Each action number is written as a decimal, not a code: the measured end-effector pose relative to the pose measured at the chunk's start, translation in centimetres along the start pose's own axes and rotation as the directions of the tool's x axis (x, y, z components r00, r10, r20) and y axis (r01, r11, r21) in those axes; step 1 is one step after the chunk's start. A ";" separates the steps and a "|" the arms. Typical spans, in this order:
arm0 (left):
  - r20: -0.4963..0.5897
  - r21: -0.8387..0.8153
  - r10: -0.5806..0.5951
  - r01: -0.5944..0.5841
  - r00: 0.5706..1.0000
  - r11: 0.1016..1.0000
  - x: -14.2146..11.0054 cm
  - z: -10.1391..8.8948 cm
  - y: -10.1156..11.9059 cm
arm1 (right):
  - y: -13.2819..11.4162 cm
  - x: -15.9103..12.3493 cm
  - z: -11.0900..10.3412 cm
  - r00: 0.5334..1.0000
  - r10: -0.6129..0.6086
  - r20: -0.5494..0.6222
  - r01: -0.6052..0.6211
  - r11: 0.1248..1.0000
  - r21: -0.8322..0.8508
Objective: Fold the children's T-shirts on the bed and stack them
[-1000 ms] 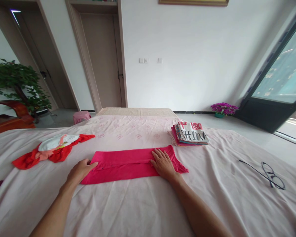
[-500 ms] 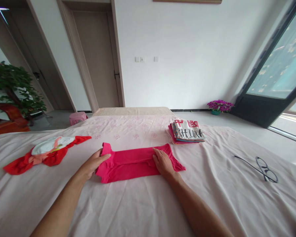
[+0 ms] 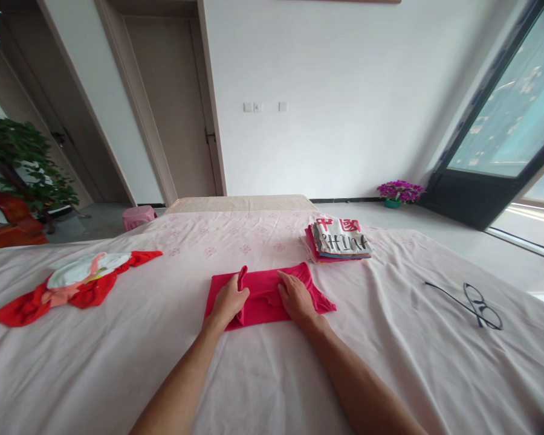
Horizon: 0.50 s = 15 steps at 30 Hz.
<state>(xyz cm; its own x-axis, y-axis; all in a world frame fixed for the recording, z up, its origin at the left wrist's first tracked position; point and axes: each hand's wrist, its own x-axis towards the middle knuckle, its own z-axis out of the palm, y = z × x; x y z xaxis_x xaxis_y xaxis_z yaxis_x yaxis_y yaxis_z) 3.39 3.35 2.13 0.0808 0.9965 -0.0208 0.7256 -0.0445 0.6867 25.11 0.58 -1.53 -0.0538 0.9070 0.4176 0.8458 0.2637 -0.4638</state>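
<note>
A bright pink shirt (image 3: 262,284) lies in a long folded strip on the pale, flower-printed sheet (image 3: 254,374). Its left end is turned over toward the middle. My left hand (image 3: 230,301) is closed on that turned edge, the thumb on top and the other fingers hidden behind the cloth. On the right half of the shirt, my right hand (image 3: 297,297) rests flat, fingers stretched out over the fabric. Past it, the shirt's right end spreads into loose creases.
A stack of folded clothes (image 3: 338,241), topped by a white printed one, sits beyond the shirt to the right. Eyeglasses (image 3: 480,308) lie at the far right. On the left is a crumpled red and white garment (image 3: 79,281). A pink stool (image 3: 138,217) stands behind the bed.
My left hand has moved right, carrying the shirt's left end over onto the strip and shortening it. My right hand stays pressed on the right half. The view has shifted slightly.
</note>
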 end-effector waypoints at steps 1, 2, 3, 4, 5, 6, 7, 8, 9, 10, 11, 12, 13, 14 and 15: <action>-0.004 0.014 -0.001 0.001 1.000 1.000 0.0 0.3 0.2 | 0.0 0.0 0.0 1.000 0.001 0.006 -0.001 1.000 -0.003; -0.008 0.029 -0.003 0.003 1.000 1.000 0.1 0.6 0.4 | 0.0 0.0 0.0 1.000 0.002 0.012 -0.002 1.000 -0.007; -0.010 0.043 -0.006 0.006 1.000 0.999 0.1 0.8 0.6 | 0.0 0.0 0.0 1.000 0.002 0.015 -0.002 1.000 -0.013; -0.012 0.057 -0.009 0.010 1.000 0.998 0.2 1.1 0.8 | 0.0 0.0 -0.1 1.000 0.003 0.018 -0.002 1.000 -0.020; -0.012 0.070 -0.011 0.012 1.000 0.997 0.2 1.3 1.0 | -0.1 0.0 -0.2 1.000 0.005 0.020 -0.005 1.000 -0.027; -0.012 0.081 -0.013 0.013 1.000 0.997 0.3 1.5 1.1 | -0.2 0.0 -0.2 1.000 0.009 0.023 -0.008 0.999 -0.035; -0.012 0.089 -0.013 0.014 1.000 0.996 0.3 1.6 1.2 | -0.3 -0.1 -0.3 1.000 0.013 0.028 -0.012 0.999 -0.041; -0.012 0.097 -0.012 0.013 1.000 0.995 0.3 1.7 1.3 | -0.4 -0.1 -0.4 0.999 0.015 0.032 -0.014 0.999 -0.044; -0.009 0.101 -0.008 0.009 1.000 0.995 0.3 1.8 1.3 | -0.5 -0.1 -0.4 0.999 0.014 0.036 -0.013 0.999 -0.043; -0.004 0.104 0.001 0.000 1.000 0.995 0.3 1.9 1.3 | -0.5 -0.1 -0.5 0.999 0.012 0.037 -0.011 0.999 -0.041; 0.003 0.104 0.014 -0.014 1.000 0.994 0.3 1.9 1.2 | -0.6 -0.1 -0.5 0.999 0.009 0.034 -0.007 0.999 -0.038; 0.010 0.103 0.030 -0.031 0.999 0.994 0.3 1.9 1.2 | -0.6 -0.1 -0.5 0.999 0.004 0.032 -0.003 0.999 -0.035; 0.017 0.101 0.050 -0.052 0.999 0.994 0.2 1.8 1.1 | -0.5 -0.1 -0.4 1.000 0.001 0.031 0.000 0.999 -0.034; 0.020 0.099 0.072 -0.073 0.997 0.992 0.2 1.7 1.1 | -0.5 -0.1 -0.4 1.000 0.000 0.031 0.001 0.999 -0.035; 0.017 0.098 0.093 -0.094 0.996 0.991 0.1 1.6 1.0 | -0.5 -0.1 -0.4 0.999 0.000 0.032 0.001 0.999 -0.038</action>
<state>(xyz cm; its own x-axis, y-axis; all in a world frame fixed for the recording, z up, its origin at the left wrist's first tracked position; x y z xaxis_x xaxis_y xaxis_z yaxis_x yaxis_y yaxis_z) 5.24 3.30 1.68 0.1595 0.9867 0.0311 0.7779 -0.1450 0.6114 24.90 0.23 -1.04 -0.0705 0.9172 0.3922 0.8654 0.2518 -0.4333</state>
